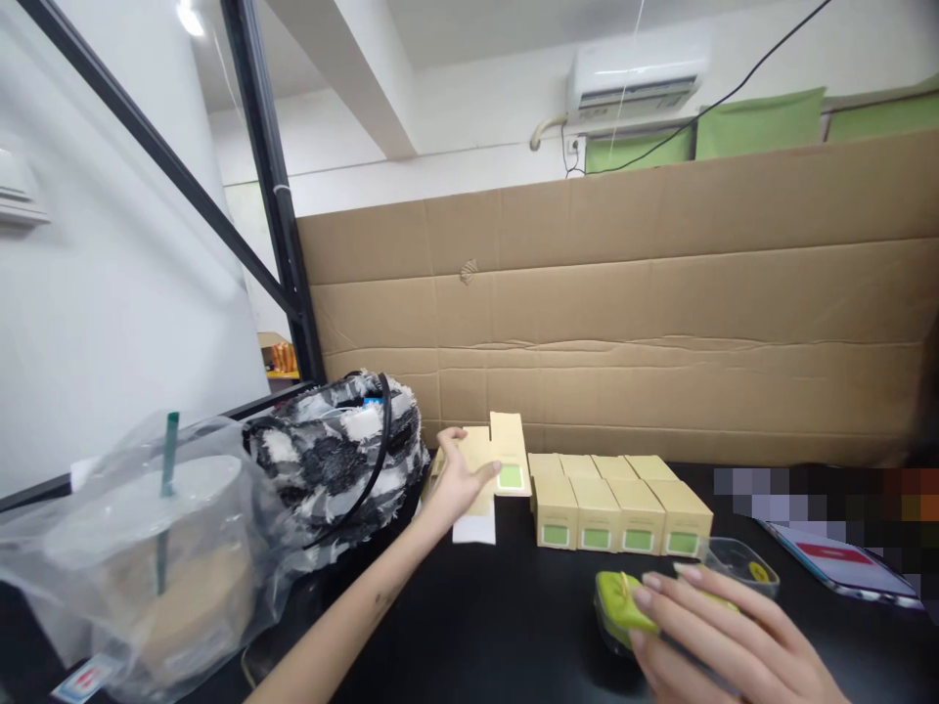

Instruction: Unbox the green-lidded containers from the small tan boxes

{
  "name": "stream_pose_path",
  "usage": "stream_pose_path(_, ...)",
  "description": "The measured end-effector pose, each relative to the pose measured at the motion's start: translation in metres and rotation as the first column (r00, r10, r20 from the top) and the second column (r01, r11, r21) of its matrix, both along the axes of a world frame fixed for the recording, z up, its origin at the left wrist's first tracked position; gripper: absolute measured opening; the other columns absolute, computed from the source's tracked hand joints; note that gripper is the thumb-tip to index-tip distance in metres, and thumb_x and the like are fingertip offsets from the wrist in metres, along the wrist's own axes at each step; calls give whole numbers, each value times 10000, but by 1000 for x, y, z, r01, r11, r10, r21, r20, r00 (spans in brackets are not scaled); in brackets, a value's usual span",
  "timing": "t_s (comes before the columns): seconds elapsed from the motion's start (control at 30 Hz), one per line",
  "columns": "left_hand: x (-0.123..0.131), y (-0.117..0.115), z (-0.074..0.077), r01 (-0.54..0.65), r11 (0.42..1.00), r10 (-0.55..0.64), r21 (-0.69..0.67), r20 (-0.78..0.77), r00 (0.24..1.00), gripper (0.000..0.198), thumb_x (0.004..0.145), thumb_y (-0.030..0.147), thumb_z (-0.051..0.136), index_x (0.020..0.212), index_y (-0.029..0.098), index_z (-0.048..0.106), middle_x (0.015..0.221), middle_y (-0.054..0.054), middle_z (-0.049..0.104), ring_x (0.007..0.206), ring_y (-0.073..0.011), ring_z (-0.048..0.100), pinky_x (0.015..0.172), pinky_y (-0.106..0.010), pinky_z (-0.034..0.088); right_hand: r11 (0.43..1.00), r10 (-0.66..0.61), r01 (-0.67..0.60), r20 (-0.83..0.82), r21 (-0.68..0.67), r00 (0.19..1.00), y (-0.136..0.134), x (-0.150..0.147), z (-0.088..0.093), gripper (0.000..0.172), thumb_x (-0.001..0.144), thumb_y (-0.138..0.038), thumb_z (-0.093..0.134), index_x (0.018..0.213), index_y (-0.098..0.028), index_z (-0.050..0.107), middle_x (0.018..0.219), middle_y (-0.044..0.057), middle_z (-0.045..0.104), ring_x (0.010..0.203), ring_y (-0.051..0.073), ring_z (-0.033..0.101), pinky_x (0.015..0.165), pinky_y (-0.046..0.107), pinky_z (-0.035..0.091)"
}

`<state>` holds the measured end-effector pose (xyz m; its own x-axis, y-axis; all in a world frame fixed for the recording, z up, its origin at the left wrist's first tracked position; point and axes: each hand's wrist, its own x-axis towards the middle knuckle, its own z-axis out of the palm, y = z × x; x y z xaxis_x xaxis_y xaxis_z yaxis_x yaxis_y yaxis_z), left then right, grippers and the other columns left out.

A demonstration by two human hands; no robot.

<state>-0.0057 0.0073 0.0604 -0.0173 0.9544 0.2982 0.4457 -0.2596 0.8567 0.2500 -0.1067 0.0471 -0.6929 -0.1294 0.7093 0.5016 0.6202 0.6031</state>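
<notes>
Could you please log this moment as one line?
left hand: touching flat carton | right hand: resting on green case | boxes: in rows

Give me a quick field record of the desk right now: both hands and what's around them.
left hand: grips the flat carton, far across the table
right hand: fingers laid flat on the green pouch; clear case beside it
boxes: two rows, green labels, right of the carton
left side: fuzzy bag; bagged cup
right side: phone

Packing workrm: cardboard partition point(660, 323), rows of sm. cartons point(623, 513) on black bench point(514, 626), wall AC point(635, 78).
</notes>
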Motion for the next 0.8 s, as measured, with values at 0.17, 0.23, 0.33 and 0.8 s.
stream_pose_path(0.17,3,40,-1,-23,997,-10,-71,-427,904,308,842,239,628,1121,143,542,1211,-90,541,1115,-254,526,955,-476,423,982,-118,107,-68,-154,991,31,-9,8,170,863,-109,500,862,-186,651,940,84,743,865,222,668,848,394,470)
stream_pose_path(0.23,9,46,-2,-29,997,-15,-71,-546,837,308,867,276,608,1146,157,558,1281,-91,510,1149,-265,508,964,-502,420,921,-196,176,-25,-349,980,51,-14,12,175,874,-124,460,859,-171,628,995,120,700,908,248,644,837,425,471)
stream_pose_path(0.33,16,50,-3,-9,999,-25,-48,-659,752,316,882,285,592,1174,171,557,1348,-95,470,1218,-279,463,1004,-526,388,802,-281,267,57,-534,958,77,-21,20,144,855,-136,481,898,-165,615,998,121,659,907,246,627,815,415,488)
stream_pose_path(0.8,16,51,-27,-7,999,-20,-41,-634,773,330,889,317,584,1179,161,553,1264,-96,539,1138,-260,533,957,-504,439,622,-352,368,173,-691,920,91,-43,-2,331,721,-125,690,1047,-118,634,1007,172,670,990,349,604,913,508,445)
